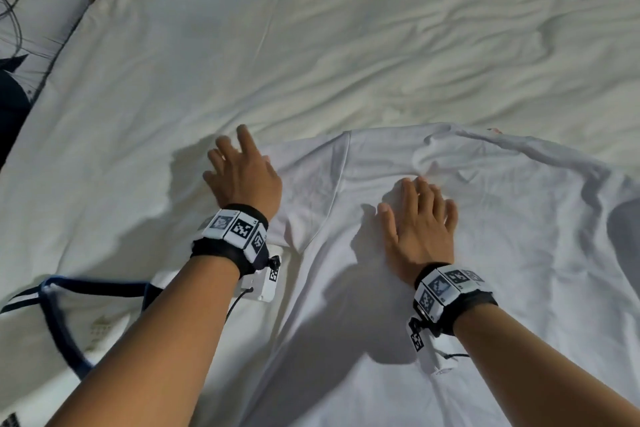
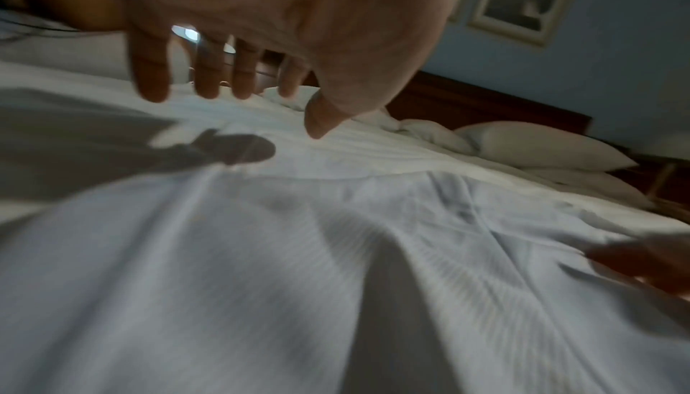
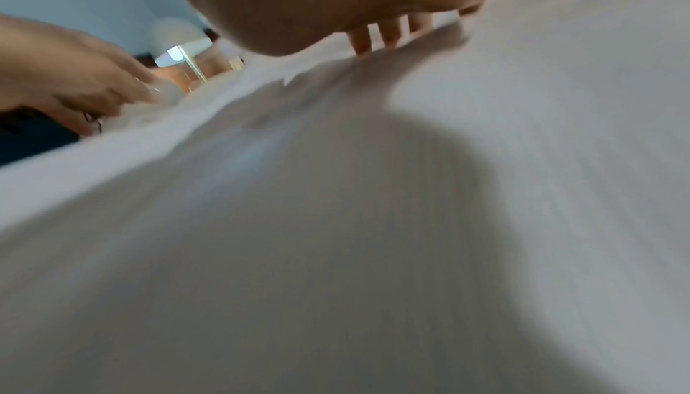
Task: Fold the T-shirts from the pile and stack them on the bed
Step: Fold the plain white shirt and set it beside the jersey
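White cotton is spreading flat on the bed (image 1: pixel 311 45): the white T-shirt (image 1: pixel 381 288) is lying face down or up, which I cannot tell, with its collar (image 1: pixel 446 149) just beyond the fingertips of the right hand (image 1: pixel 420 225) and its body running back toward the person, so the long axis is lying along the forearms. The right hand is resting palm-down on the upper chest area, fingers straight and close together, holding nothing. The left hand (image 1: pixel 242 173) is lying over the near sleeve (image 1: pixel 308 184), fingers straight and splayed wide, their tips reaching past the sleeve edge onto the bedsheet; in the left wrist view the fingers (image 2: pixel 149 75) are hovering just above the cloth or barely touching it, gripping nothing. The far sleeve (image 1: pixel 588 191) is lying well off to the right of the right hand's fingers, wrinkled and partly lifted. A second garment with dark blue trim (image 1: pixel 69 322) is lying below and left of the left wrist. Judging by this, smoothing is under way before the first fold, and the left hand is nearer to the sleeve that would be folded in across the body
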The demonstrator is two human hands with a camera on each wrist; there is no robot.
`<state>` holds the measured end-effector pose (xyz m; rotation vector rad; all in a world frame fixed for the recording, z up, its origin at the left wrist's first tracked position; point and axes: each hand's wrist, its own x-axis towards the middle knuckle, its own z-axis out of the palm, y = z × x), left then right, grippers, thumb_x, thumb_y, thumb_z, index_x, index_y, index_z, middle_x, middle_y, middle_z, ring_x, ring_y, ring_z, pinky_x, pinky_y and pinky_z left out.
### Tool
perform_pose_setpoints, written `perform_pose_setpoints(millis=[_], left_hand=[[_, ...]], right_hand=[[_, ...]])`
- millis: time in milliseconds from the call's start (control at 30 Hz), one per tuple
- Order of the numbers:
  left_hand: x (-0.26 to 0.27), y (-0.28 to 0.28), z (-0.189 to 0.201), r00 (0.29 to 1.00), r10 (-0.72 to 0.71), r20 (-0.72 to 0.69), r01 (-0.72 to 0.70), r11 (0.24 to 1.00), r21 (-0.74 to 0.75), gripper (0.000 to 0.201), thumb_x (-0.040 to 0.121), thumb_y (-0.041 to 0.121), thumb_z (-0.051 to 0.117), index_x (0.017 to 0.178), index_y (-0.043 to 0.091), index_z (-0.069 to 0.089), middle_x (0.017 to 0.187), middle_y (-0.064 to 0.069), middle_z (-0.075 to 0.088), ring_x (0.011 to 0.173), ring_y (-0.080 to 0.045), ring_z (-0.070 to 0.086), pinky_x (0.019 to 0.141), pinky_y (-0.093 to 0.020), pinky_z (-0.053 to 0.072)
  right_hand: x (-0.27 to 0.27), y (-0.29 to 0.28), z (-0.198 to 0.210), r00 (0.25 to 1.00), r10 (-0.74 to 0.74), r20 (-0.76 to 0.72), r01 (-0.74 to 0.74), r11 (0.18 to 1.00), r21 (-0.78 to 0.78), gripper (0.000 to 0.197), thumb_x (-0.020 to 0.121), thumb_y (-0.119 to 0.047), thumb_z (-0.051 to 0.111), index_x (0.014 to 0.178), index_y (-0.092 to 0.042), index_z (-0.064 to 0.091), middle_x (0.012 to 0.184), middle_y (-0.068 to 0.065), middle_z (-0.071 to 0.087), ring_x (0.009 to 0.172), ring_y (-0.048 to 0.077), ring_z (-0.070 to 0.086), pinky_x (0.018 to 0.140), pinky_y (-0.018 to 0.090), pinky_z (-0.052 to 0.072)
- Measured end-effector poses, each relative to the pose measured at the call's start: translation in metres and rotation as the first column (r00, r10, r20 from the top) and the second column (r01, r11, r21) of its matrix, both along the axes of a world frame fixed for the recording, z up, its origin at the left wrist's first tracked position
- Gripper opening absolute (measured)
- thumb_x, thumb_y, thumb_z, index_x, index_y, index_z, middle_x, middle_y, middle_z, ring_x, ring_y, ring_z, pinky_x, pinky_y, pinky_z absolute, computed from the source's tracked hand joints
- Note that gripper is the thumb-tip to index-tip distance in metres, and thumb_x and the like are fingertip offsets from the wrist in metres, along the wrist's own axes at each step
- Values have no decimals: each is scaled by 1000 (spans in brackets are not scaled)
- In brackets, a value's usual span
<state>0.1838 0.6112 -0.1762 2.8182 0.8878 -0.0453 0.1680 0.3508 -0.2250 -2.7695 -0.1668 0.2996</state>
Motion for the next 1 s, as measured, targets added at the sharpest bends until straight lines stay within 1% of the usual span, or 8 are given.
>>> perform_pose_setpoints(millis=[67, 167, 333, 500, 700, 800, 900, 1000], left_hand=[[16, -8, -4, 970, -243, -20, 244, 968, 57, 46, 103, 25, 49, 147, 17, 39, 151, -15, 36, 137, -38, 33, 103, -57, 35], [38, -20, -9, 906, -408, -117, 415, 909, 45, 42, 105, 25, 44, 146, 19, 43, 143, -11, 47, 131, -34, 41, 104, -53, 34], [60, -27, -12, 900, -389, -196, 405, 913, 47, 32, 102, 28, 50, 133, 21, 51, 130, -9, 56, 124, -33, 47, 104, -54, 32], [70, -24, -8, 933, -344, -108, 348, 937, 30, 18, 98, 20, 50, 113, 19, 60, 116, -7, 64, 112, -33, 57, 100, -49, 34], [66, -26, -10, 968, -250, -40, 250, 968, 20, 19, 102, 21, 44, 113, 14, 57, 117, -13, 63, 113, -38, 56, 99, -52, 36], [59, -40, -8, 963, -269, 19, 264, 954, 141, 27, 102, 27, 48, 124, 13, 57, 131, -17, 52, 127, -40, 45, 105, -58, 34], [40, -85, -9, 796, -605, 17, 597, 789, 146, 55, 103, 32, 46, 155, 17, 35, 165, -18, 23, 154, -40, 15, 120, -64, 16], [23, -120, -27, 517, -823, -234, 841, 539, -39, 66, 106, 45, 27, 164, 25, 1, 170, -4, -16, 157, -28, -14, 124, -60, -2]], right_hand=[[24, -3, 16, 993, -86, 85, 79, 993, 84, 53, 102, -52, 26, 142, -20, 40, 137, 7, 53, 129, 31, 45, 111, 50, 27], [70, -14, 36, 985, -147, 92, 137, 985, 108, 40, 105, -39, 33, 141, -22, 35, 119, 12, 67, 110, 34, 59, 97, 51, 36], [131, -36, 54, 976, -203, -79, 204, 979, 0, 47, 107, -35, 38, 153, -27, 32, 122, 23, 64, 112, 42, 60, 87, 47, 48], [151, -43, 48, 977, -202, -61, 206, 977, 54, 24, 100, -31, 52, 115, -19, 66, 99, 13, 64, 85, 34, 56, 75, 35, 45], [140, -42, 39, 941, -330, 71, 295, 907, 301, 19, 100, -23, 49, 112, -19, 64, 100, 12, 72, 94, 34, 65, 78, 37, 52], [118, -42, 33, 966, -253, 46, 215, 892, 398, 45, 99, -15, 49, 144, -19, 46, 125, 11, 67, 112, 30, 63, 96, 40, 52], [73, -39, 21, 997, -3, 75, -14, 974, 225, 64, 100, -26, 43, 160, -19, 20, 164, 11, 29, 151, 29, 26, 122, 48, 27], [28, -44, 3, 967, 256, 14, -255, 965, -57, 66, 103, -47, 18, 163, -24, 4, 170, 4, -3, 156, 25, -7, 126, 51, 6]])
